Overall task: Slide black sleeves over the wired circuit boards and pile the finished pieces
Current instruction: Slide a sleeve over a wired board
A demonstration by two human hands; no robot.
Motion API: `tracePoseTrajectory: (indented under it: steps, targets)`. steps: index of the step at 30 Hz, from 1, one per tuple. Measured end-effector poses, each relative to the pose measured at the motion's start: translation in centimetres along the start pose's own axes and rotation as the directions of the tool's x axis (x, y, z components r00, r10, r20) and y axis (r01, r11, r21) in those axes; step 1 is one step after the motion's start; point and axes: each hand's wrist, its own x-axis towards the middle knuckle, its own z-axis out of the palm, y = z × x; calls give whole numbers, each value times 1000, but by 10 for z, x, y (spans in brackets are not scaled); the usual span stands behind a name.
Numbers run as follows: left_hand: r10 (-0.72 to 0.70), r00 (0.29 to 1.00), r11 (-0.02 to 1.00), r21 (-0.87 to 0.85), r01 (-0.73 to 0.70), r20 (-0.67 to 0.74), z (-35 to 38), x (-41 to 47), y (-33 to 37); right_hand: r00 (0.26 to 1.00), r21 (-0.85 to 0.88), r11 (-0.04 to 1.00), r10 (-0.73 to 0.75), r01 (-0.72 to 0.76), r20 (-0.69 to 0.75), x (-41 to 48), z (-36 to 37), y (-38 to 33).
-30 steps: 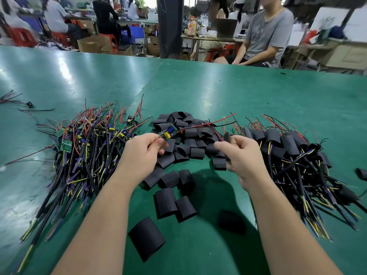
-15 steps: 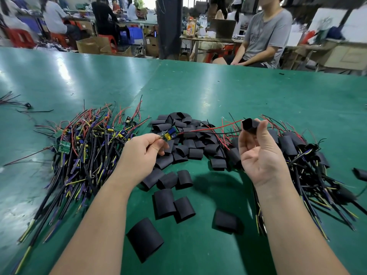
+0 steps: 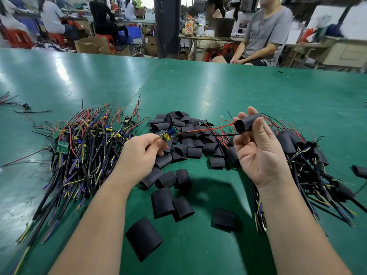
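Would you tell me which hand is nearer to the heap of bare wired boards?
Left. The left hand sits just right of the heap; the right hand is farther off, past the loose sleeves.

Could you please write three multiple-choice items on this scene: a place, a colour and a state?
1. Where does the pile of unsleeved boards lie?
A. left of the left hand
B. on a chair
C. in a cardboard box

2. What colours are the wires running from the held board?
A. blue and white
B. red and black
C. green and orange

3. What state is the sleeve in the right hand in?
A. pulled over the board
B. dropped on the floor
C. open-ended, board not yet inside

Key: 1 A, the pile lies beyond that hand's left; 2 B, one red and one black lead reach the sleeve's mouth; 3 C, the board shows bare in the left hand's pinch.
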Motion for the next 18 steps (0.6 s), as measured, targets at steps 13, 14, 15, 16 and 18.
tracePoseTrajectory:
  steps: [13,14,15,16,18]
  targets:
    - [-49,999,996,-74,48,-5,-1,-1,1,983,14,999,43,-47,180,-2,-1,1]
    - [-43,999,997,-62,43,-4,-1,-1,3,984,14,999,42,-45,173,-3,1,1]
    - [-38,999,998,-52,38,-3,0,-2,4,987,12,999,41,-44,158,-4,3,3]
    - [-35,999,998,-46,35,3,0,-2,5,990,1,999,42,-42,135,-5,5,6]
    - [-34,999,998,-56,36,31,5,-3,9,995,-55,998,44,-39,88,-8,11,14]
